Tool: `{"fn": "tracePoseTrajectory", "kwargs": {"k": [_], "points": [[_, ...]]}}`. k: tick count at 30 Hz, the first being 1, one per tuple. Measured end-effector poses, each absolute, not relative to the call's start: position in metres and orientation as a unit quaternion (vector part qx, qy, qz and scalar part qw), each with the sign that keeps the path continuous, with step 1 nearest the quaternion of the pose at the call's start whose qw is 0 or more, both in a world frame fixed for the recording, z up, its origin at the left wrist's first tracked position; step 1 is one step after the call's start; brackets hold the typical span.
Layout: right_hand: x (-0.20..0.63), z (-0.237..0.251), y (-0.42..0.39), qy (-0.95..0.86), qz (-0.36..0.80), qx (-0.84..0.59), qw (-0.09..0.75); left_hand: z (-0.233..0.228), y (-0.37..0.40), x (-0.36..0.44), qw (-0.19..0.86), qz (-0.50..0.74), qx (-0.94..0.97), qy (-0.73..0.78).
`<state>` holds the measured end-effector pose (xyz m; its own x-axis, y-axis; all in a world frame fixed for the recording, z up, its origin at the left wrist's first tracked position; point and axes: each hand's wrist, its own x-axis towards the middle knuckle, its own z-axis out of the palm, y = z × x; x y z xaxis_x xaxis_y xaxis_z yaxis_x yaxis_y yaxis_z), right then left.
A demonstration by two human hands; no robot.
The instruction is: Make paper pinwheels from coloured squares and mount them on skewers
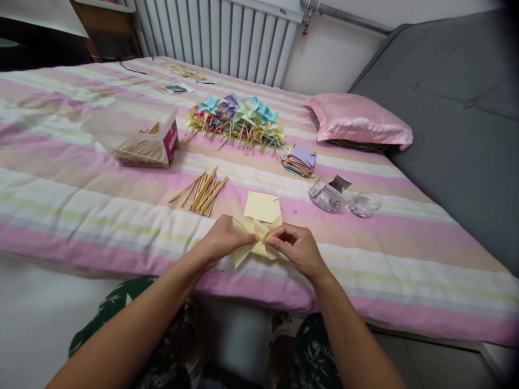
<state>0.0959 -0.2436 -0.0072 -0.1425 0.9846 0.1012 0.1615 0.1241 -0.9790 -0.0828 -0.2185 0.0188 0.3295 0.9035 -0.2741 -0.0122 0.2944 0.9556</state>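
A pale yellow paper pinwheel (pixel 243 255), its corners folded in, is held just above the near edge of the bed. My left hand (pixel 227 237) grips it from the left, thumb pressed at the centre. From the right, my right hand (pixel 298 246) pinches at the middle of the same paper; whether a small pin sits between those fingertips is hidden. Just beyond lies a flat yellow paper square (pixel 263 205) with a slit at a corner. A tiny shiny bead or pin (pixel 295 210) rests to its right.
Wooden sticks (pixel 205 192) lie loose at left, near a clear plastic box (pixel 130 132) holding more. Finished pinwheels (pixel 237 119) are heaped farther back. A coloured paper stack (pixel 300 160), clear round containers (pixel 327 194) and a pink pillow (pixel 360 120) sit right.
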Motion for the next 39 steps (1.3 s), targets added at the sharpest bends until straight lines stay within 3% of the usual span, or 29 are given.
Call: {"fn": "tracePoseTrajectory", "kwargs": {"k": [11, 21, 39], "points": [[0.095, -0.008, -0.243, -0.59, 0.434, -0.518, 0.442, 0.022, -0.221, -0.077, 0.682, 0.329, 0.482, 0.44], [0.099, -0.012, -0.243, -0.585, 0.431, -0.536, 0.429, 0.015, -0.219, -0.078, 0.637, 0.307, 0.565, 0.425], [0.093, -0.008, -0.247, -0.646, 0.322, -0.551, 0.419, 0.005, -0.218, -0.079, 0.628, 0.298, 0.557, 0.456]]}}
